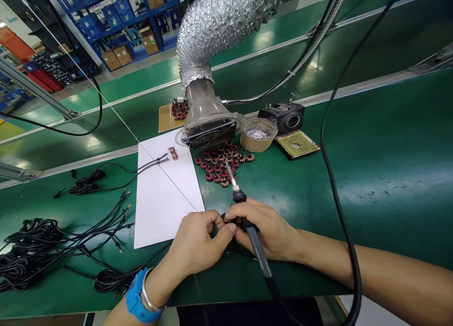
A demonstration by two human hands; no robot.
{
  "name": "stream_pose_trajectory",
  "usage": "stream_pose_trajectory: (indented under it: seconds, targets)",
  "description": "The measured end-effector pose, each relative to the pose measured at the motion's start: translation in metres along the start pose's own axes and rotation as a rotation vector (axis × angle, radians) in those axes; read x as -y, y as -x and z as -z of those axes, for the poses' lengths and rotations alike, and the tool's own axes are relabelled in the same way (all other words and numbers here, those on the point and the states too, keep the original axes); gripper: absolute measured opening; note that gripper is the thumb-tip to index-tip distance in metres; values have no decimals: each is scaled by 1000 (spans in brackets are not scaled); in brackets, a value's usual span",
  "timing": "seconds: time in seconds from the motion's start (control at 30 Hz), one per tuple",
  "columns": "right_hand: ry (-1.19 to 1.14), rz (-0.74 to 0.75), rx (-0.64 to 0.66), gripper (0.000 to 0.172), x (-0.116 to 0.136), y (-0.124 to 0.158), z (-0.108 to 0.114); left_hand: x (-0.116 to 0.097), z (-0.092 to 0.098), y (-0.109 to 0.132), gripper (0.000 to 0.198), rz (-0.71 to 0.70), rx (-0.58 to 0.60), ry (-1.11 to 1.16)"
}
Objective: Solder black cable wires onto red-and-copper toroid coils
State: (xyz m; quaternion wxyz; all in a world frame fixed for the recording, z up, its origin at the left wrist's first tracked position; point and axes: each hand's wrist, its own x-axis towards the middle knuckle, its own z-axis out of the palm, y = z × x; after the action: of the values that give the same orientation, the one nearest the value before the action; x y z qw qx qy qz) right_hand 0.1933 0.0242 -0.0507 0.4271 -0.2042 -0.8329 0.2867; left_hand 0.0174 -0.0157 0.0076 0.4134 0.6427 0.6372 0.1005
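From where I stand, the person's right hand (271, 231) is closed around the grey handle of a soldering iron (259, 255), whose metal tip points away over the green tabletop (396, 175) toward a heap of red-and-black wound rings (221, 168). The left hand (198, 243), with a blue band and a metal bangle at its wrist, has thumb and forefinger pinched together on a thin wire (177, 190) that runs down from the upper left, across a white sheet (166, 203). The fingers of both hands meet near the tabletop's front edge; some dark piece sits between them, too hidden for me to name. On the sheet lies a small wound piece (173, 153) beside black leads. Black cable bundles (31, 243) lie at the left. A funnel (203, 99) with a fan grille hangs above the heap, beside a round tub (257, 144) and a yellowish pad (299, 144).
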Motion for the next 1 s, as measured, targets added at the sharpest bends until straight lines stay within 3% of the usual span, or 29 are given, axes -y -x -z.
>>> stream_pose_trajectory:
  seconds: [0.33,0.5,0.83,1.0]
  targets:
    - [26,-24,-26,26,1,0,-1,19,-2,-8,21,8,1,226]
    - [39,50,-51,30,-4,-1,-2,22,-2,-13,21,15,-40,313]
    - [159,124,48,36,-1,-3,5,22,-3,-9,24,46,-20,324]
    - [124,83,-20,34,1,-4,12,19,-2,-7,32,39,-28,285]
